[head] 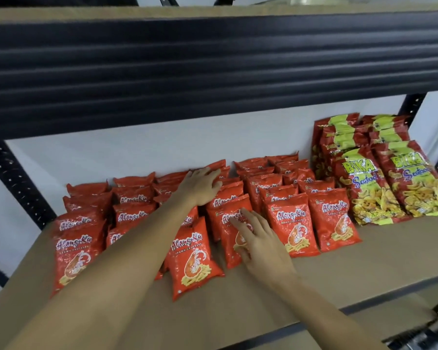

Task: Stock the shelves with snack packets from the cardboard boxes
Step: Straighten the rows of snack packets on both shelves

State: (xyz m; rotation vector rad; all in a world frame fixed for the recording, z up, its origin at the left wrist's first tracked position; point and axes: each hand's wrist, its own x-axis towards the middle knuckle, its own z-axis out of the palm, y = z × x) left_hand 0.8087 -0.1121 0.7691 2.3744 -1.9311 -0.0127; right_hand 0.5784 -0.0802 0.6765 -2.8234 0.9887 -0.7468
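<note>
Several rows of orange-red prawn cracker packets (291,226) stand leaning back on the brown shelf board (326,271). My left hand (202,185) reaches deep into the rows, its fingers laid flat over the tops of packets in the middle. Nearer the front, my right hand (261,241) has straight fingers pressing on the face of the front packet (228,238) of the middle row. One packet (190,258) just left of it lies tilted forward, out of line. No cardboard box is in view.
Larger red and yellow seafood snack packets (379,188) lean at the right end of the shelf. The dark metal beam of the upper shelf (213,69) hangs low overhead. Black perforated uprights (13,183) frame both ends. Bare board runs along the front edge.
</note>
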